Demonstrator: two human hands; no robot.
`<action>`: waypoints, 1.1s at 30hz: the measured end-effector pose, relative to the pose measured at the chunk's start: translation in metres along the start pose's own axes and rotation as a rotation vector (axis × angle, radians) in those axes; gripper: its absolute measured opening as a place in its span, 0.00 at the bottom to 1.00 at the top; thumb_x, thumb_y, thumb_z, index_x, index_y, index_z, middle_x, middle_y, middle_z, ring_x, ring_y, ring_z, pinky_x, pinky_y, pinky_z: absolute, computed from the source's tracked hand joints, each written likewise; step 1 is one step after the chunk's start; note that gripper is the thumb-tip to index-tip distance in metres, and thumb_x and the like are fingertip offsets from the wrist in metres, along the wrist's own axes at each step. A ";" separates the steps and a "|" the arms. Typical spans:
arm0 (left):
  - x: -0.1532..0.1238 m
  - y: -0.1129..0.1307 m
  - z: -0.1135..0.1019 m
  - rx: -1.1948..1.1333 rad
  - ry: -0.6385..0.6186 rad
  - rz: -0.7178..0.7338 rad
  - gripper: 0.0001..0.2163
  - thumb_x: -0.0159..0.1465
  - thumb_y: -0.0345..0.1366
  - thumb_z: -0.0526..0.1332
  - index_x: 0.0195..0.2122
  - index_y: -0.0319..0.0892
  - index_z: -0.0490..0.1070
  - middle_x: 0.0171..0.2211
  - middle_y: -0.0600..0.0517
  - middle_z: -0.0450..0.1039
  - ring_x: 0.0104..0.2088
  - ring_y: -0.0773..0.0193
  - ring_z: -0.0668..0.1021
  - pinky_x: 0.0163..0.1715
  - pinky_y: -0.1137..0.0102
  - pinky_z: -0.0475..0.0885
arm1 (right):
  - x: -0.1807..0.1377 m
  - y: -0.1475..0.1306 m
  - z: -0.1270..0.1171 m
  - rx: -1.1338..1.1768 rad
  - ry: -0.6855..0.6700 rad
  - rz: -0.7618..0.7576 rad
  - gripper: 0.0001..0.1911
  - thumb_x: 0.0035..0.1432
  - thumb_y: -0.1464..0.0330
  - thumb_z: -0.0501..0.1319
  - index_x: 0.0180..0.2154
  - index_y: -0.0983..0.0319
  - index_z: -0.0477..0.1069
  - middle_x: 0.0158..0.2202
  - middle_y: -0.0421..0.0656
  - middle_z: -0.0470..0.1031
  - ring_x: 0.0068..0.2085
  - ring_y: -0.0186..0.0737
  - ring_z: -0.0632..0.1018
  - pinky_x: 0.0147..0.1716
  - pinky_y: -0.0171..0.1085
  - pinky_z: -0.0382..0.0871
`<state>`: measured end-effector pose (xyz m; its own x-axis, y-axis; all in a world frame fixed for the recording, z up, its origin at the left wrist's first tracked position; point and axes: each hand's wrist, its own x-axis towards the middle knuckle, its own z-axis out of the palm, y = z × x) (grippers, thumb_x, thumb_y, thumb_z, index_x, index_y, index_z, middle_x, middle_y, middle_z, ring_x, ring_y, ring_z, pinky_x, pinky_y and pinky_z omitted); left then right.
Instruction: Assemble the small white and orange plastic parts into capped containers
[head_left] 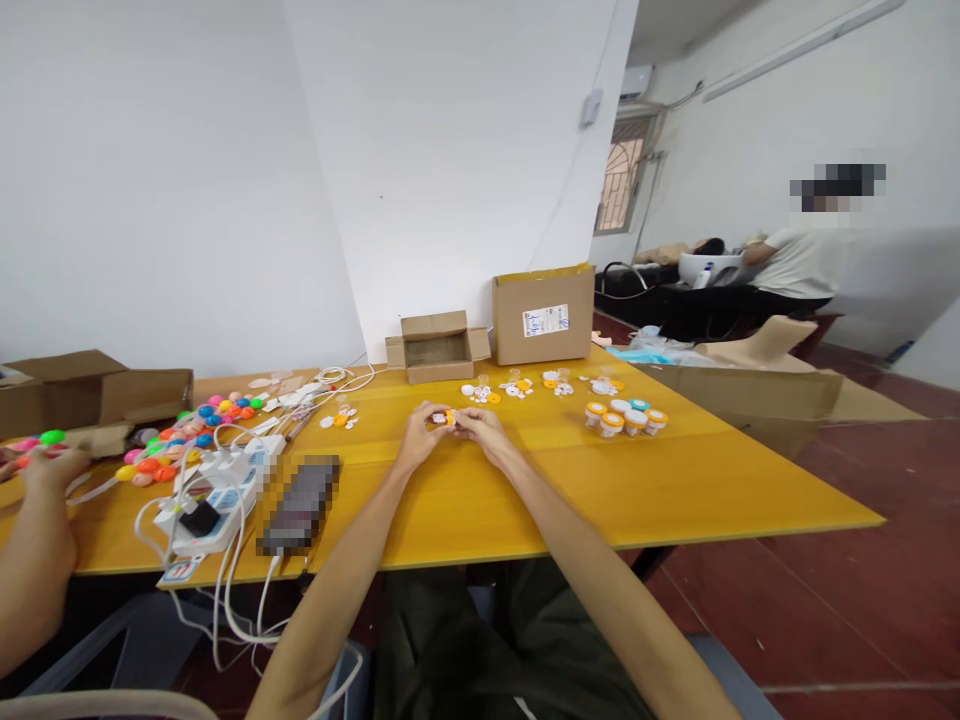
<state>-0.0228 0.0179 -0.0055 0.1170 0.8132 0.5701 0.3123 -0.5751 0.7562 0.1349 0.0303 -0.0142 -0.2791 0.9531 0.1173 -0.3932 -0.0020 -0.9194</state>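
Cap [445,417], orange, pinched by both grips: left hand [421,433], right hand [481,430]. Jars [624,417] right of cap on table [675,490]. Box [544,345] behind cap, label [545,320] unreadable.

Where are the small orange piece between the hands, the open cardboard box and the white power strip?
small orange piece [448,417]: head view, its orange part showing between the fingertips.
open cardboard box [442,374]: head view, front wall.
white power strip [225,500]: head view, top face.

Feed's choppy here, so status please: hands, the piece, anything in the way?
Left hand and right hand both pinching small orange-and-white piece over yellow table. Capped pots to the right, loose parts beyond. Nothing blocking the hands.
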 end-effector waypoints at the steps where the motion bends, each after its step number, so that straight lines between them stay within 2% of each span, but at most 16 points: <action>1: 0.000 0.000 0.000 -0.001 -0.002 0.005 0.12 0.51 0.35 0.71 0.38 0.45 0.79 0.34 0.52 0.75 0.35 0.62 0.76 0.40 0.66 0.73 | 0.000 0.000 0.000 -0.002 -0.007 0.003 0.17 0.34 0.58 0.76 0.24 0.61 0.76 0.25 0.41 0.78 0.30 0.39 0.78 0.37 0.39 0.74; 11: -0.001 -0.003 0.000 0.048 0.020 0.031 0.09 0.53 0.35 0.69 0.37 0.45 0.79 0.33 0.52 0.75 0.34 0.63 0.77 0.38 0.67 0.73 | 0.000 0.000 0.000 -0.030 -0.006 -0.010 0.17 0.34 0.58 0.76 0.25 0.61 0.77 0.25 0.40 0.77 0.31 0.37 0.77 0.39 0.39 0.74; 19: -0.003 -0.002 0.001 0.147 0.041 0.051 0.11 0.54 0.35 0.70 0.38 0.46 0.78 0.34 0.52 0.75 0.36 0.61 0.76 0.39 0.67 0.72 | 0.001 0.003 -0.001 -0.028 -0.037 -0.012 0.16 0.37 0.57 0.75 0.26 0.61 0.78 0.27 0.41 0.79 0.34 0.40 0.79 0.41 0.40 0.75; 26: -0.003 0.001 0.003 0.170 0.016 0.081 0.12 0.54 0.35 0.70 0.41 0.47 0.78 0.37 0.50 0.75 0.38 0.60 0.75 0.40 0.66 0.71 | 0.001 0.001 -0.001 0.057 -0.018 0.054 0.12 0.40 0.60 0.75 0.26 0.59 0.78 0.27 0.40 0.79 0.30 0.36 0.78 0.38 0.38 0.76; 33: -0.003 0.005 0.003 0.161 0.016 0.082 0.11 0.54 0.35 0.70 0.39 0.47 0.78 0.35 0.52 0.75 0.36 0.61 0.75 0.40 0.66 0.70 | -0.003 -0.005 0.004 0.050 -0.002 0.081 0.16 0.43 0.55 0.74 0.23 0.60 0.77 0.22 0.40 0.76 0.26 0.33 0.76 0.31 0.32 0.74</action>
<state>-0.0188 0.0127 -0.0050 0.1338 0.7619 0.6337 0.4496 -0.6165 0.6463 0.1344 0.0268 -0.0087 -0.3132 0.9487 0.0440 -0.4121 -0.0941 -0.9063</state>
